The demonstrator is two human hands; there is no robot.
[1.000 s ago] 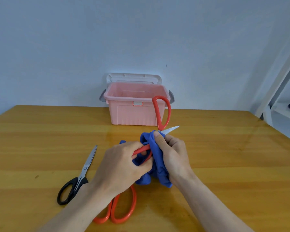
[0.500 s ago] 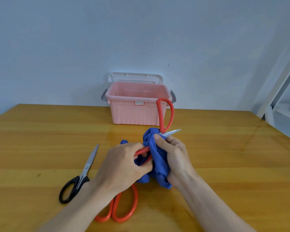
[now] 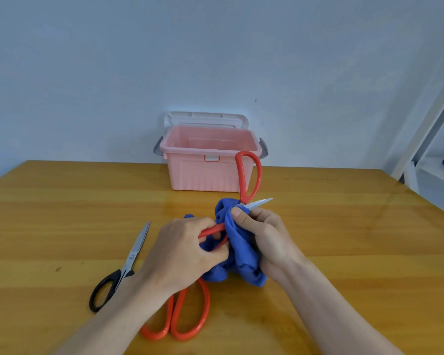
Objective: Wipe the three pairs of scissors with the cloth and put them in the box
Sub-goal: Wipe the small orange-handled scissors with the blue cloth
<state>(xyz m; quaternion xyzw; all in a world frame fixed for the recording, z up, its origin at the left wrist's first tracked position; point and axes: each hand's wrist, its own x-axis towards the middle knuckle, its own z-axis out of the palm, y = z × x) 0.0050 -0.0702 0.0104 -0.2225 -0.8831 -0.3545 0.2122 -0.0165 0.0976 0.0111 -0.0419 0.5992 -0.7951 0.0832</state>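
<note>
Now left hand (image 3: 182,252) grips red scissors (image 3: 249,175); right hand (image 3: 264,239) pinches cloth (image 3: 239,249) (around the blade).

The box (image 3: 210,165) stands at the table's (image 3: 62,213) far edge, two scissors (image 3: 128,260) (image 3: 182,316) lying nearer, left.

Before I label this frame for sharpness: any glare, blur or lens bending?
Head view: soft glare streak on the table in front of the box; hands and cloth are sharp; the shelf post at the right edge leans, wide-angle bending.
</note>
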